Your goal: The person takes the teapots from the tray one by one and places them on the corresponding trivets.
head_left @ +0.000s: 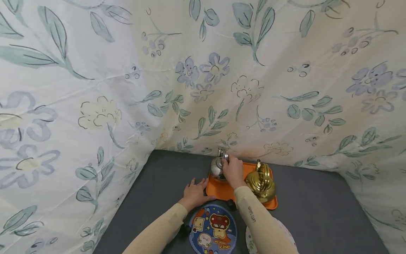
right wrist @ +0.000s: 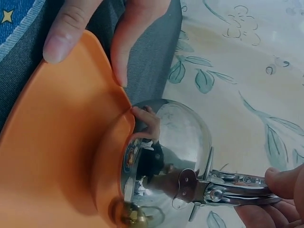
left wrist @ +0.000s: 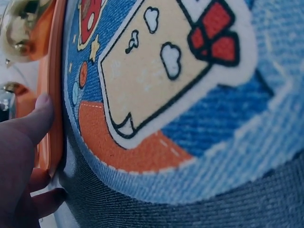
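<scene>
A shiny silver kettle [head_left: 217, 168] is at the far left corner of an orange tray [head_left: 219, 192]. My right hand [head_left: 234, 172] grips the kettle's metal handle, thumb on one side and fingers on the other in the right wrist view. Whether the kettle's base touches the tray cannot be seen. At the tray's near left corner is my left hand [head_left: 194, 194], fingers spread. Its thumb [right wrist: 59, 45] touches the tray's rim, with another finger along the adjoining side. A gold kettle [head_left: 258, 185] stands on the right part of the tray.
In front of the tray lies a round blue mat [head_left: 213, 229] with cartoon figures. A white floral round piece [head_left: 250, 240] is partly hidden under my right forearm. Leaf-patterned fabric [head_left: 203, 116] rises behind the dark grey table surface [head_left: 317, 211].
</scene>
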Motion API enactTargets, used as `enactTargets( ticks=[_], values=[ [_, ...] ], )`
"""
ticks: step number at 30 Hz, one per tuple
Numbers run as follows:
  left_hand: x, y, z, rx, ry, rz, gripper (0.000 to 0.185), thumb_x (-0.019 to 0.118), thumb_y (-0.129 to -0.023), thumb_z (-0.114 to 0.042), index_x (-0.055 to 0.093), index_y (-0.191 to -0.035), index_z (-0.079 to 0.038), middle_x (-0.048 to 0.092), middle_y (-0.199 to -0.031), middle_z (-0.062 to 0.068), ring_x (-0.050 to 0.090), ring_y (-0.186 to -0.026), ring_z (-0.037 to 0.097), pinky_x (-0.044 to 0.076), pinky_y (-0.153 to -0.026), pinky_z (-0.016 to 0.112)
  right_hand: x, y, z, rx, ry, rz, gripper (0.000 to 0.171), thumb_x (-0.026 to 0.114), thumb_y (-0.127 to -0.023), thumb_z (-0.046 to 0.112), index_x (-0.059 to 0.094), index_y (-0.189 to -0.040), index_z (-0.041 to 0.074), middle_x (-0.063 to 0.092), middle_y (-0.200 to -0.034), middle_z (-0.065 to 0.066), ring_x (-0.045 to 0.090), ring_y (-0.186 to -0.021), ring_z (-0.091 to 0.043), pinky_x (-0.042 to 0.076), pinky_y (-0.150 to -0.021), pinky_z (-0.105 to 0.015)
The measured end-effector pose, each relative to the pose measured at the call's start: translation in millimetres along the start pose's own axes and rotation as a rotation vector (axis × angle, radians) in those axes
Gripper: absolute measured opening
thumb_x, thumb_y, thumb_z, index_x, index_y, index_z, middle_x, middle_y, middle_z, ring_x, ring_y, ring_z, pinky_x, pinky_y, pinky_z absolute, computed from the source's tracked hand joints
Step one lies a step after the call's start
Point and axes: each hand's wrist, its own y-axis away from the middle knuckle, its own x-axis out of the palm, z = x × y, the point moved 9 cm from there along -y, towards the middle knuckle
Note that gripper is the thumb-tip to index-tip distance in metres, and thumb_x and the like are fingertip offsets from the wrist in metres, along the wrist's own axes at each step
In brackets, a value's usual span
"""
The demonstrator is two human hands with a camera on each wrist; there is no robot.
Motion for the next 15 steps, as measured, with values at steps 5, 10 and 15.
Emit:
enactTargets(
  ticks=[5,10,15],
  values=[
    [0.5,0.0,-1.0,0.009,-0.008,-0.001,0.095,0.06,-0.083,-0.078,0.039,-0.157,-0.022,0.047,-0.156,0.003,0.033,-0.147,0.046,0.035,-0.111,0.064,-11,1,7,-0.026,0.004,-0.025,0.013,0.07,-0.094,0.01,0.065,-0.083,0.004,0.073,-0.082,-0.017,0.071,-0.078,-0.042,0.055,-0.067,-0.053],
    [1.1,0.9,0.0,0.009,-0.007,-0.002,0.096,0.059,-0.082,-0.078,0.039,-0.157,-0.022,0.047,-0.156,0.003,0.032,-0.147,0.047,0.035,-0.111,0.064,-16,3,14,-0.038,0.005,-0.02,0.013,0.069,-0.095,0.011,0.063,-0.084,0.006,0.072,-0.081,-0.014,0.069,-0.075,-0.038,0.054,-0.065,-0.051],
    [0.2,1.0,-0.2,0.013,-0.004,-0.007,0.096,0.06,-0.082,-0.078,0.04,-0.157,-0.021,0.047,-0.156,0.004,0.033,-0.147,0.047,0.035,-0.111,0.065,-25,7,22,-0.06,-0.006,-0.032,0.015,0.07,-0.094,0.011,0.06,-0.085,0.008,0.071,-0.079,-0.012,0.068,-0.071,-0.034,0.053,-0.063,-0.048]
  ],
)
